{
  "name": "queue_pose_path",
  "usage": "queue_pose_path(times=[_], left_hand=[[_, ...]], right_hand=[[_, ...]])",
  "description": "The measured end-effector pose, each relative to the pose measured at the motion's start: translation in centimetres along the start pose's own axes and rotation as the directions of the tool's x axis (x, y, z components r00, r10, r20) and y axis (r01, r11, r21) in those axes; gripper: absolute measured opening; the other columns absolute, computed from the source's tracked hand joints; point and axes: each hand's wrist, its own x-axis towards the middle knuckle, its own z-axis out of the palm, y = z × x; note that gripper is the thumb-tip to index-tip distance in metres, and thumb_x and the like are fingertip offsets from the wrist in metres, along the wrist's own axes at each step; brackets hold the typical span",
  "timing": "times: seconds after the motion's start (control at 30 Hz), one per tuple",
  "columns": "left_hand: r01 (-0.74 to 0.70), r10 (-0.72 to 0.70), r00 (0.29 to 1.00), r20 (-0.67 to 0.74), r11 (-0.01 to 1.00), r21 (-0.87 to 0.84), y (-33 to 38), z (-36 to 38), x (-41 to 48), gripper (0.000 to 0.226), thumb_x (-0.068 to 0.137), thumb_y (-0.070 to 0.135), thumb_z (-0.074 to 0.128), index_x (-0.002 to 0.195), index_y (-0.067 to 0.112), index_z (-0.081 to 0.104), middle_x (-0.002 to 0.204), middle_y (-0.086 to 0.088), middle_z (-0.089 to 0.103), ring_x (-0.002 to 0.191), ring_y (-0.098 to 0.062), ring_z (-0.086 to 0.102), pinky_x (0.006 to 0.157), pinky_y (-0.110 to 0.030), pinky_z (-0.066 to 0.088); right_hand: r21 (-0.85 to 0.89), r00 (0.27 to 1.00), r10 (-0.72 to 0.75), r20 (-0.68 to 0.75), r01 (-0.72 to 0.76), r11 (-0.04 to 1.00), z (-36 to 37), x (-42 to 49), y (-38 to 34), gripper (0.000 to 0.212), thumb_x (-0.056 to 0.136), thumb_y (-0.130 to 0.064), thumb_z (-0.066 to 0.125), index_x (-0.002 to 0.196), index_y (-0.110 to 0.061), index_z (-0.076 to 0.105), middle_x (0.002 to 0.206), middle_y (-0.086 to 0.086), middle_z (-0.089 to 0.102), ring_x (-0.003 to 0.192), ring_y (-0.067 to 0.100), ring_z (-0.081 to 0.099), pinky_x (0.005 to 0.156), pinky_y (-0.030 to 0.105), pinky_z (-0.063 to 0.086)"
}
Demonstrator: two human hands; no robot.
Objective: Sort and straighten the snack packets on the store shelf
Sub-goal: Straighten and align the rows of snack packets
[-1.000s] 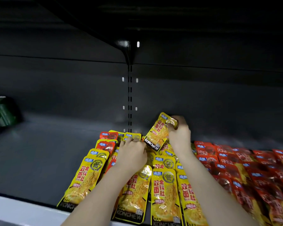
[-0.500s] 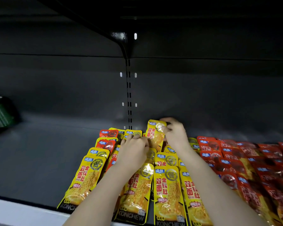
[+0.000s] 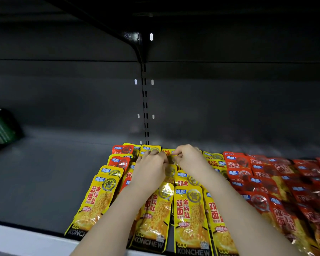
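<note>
- The right hand point(image 3: 189, 159) had its fingers curled, pinching the top of a yellow packet point(image 3: 168, 152) near the back edge of the shelf point(image 3: 44, 172).
- The left hand point(image 3: 150, 170) had its fingers bent over the same spot, touching the right hand; whether they gripped anything could not be told.
- The yellow rows point(image 3: 189, 213) lay flat and overlapping from front edge to back, beneath both forearms.
- The red packets point(image 3: 266, 182) lay heaped just beside them, toward the right end.
- The green cans point(image 3: 0, 126) stood at the left end.
</note>
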Motion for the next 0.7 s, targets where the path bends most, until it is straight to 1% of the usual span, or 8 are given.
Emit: queue_pose_path(times=[0.13,0.2,0.27,0.33,0.4,0.5,0.57,0.7], left_hand=[[0.003,-0.003,1.0,0.002,1.0,0.009,0.0,0.1,0.1,0.014,0.094,0.022,0.048,0.099,0.018,0.06,0.109,0.001,0.06,0.108,-0.022,0.048,0.091,-0.038,0.042],[0.007,-0.007,1.0,0.009,1.0,0.015,0.0,0.1,0.1,0.015,0.094,0.022,0.047,0.101,0.018,0.06,0.11,0.0,0.06,0.11,-0.022,0.048,0.091,-0.039,0.042],[0.008,-0.008,1.0,0.008,1.0,0.024,-0.1,0.1,0.1,0.015,0.094,0.022,0.047,0.101,0.018,0.059,0.111,0.0,0.06,0.11,-0.023,0.048,0.092,-0.039,0.042],[0.013,-0.013,1.0,0.009,0.999,0.045,0.0,0.2,0.2,0.016,0.094,0.021,0.046,0.103,0.017,0.058,0.111,-0.001,0.06,0.11,-0.024,0.048,0.092,-0.039,0.04],[0.016,-0.017,1.0,0.007,0.997,0.076,0.1,0.2,0.3,0.018,0.094,0.021,0.045,0.106,0.016,0.057,0.113,-0.003,0.06,0.111,-0.025,0.048,0.092,-0.039,0.039],[0.009,-0.007,1.0,-0.021,0.995,0.095,0.4,0.2,0.3,0.02,0.094,0.02,0.043,0.109,0.015,0.056,0.114,-0.004,0.06,0.112,-0.025,0.049,0.091,-0.038,0.038],[-0.004,0.008,0.998,-0.066,0.998,0.058,0.6,-0.4,0.0,0.02,0.095,0.02,0.043,0.11,0.015,0.055,0.113,-0.004,0.06,0.107,-0.026,0.053,0.087,-0.037,0.04],[-0.042,0.023,0.981,-0.192,0.995,-0.095,1.6,-3.6,-0.7,0.023,0.092,0.012,0.046,0.112,0.014,0.057,0.11,-0.007,0.062,0.099,-0.029,0.057,0.08,-0.039,0.046]], right_hand=[[-0.135,1.0,-0.021,0.005,0.022,0.991,0.1,-0.3,0.0,0.021,0.088,-0.016,0.054,0.101,-0.012,0.07,0.101,0.009,0.068,0.096,0.027,0.062,0.081,0.038,0.053],[-0.185,1.0,-0.032,0.0,0.031,0.982,0.1,-0.3,0.0,0.018,0.087,-0.015,0.053,0.088,-0.01,0.07,0.091,0.008,0.066,0.088,0.028,0.061,0.072,0.034,0.051],[-0.226,1.0,-0.031,-0.004,0.03,0.974,0.0,-0.4,-0.1,0.018,0.086,-0.015,0.051,0.078,-0.01,0.067,0.086,0.006,0.061,0.086,0.027,0.058,0.066,0.029,0.043],[-0.27,0.999,-0.022,-0.023,0.015,0.963,-0.2,-0.7,-0.3,0.019,0.089,-0.019,0.05,0.083,-0.012,0.067,0.093,0.006,0.058,0.093,0.028,0.056,0.072,0.03,0.04],[-0.301,0.998,0.007,-0.059,-0.025,0.953,-0.6,-1.0,-0.7,0.022,0.092,-0.025,0.048,0.095,-0.014,0.067,0.103,0.007,0.059,0.102,0.031,0.056,0.08,0.035,0.042],[-0.288,0.997,0.041,-0.061,-0.057,0.956,-1.7,-1.4,-1.7,0.025,0.094,-0.029,0.046,0.106,-0.016,0.063,0.113,0.006,0.06,0.109,0.032,0.054,0.087,0.039,0.042],[-0.27,0.999,0.027,-0.025,-0.033,0.962,-2.6,-1.9,-2.7,0.025,0.094,-0.031,0.045,0.105,-0.017,0.062,0.111,0.005,0.06,0.108,0.031,0.054,0.087,0.039,0.042],[-0.233,0.995,-0.091,0.047,0.1,0.967,-3.7,-4.2,-3.9,0.025,0.094,-0.033,0.044,0.106,-0.018,0.06,0.103,0.004,0.055,0.101,0.027,0.055,0.076,0.035,0.042]])
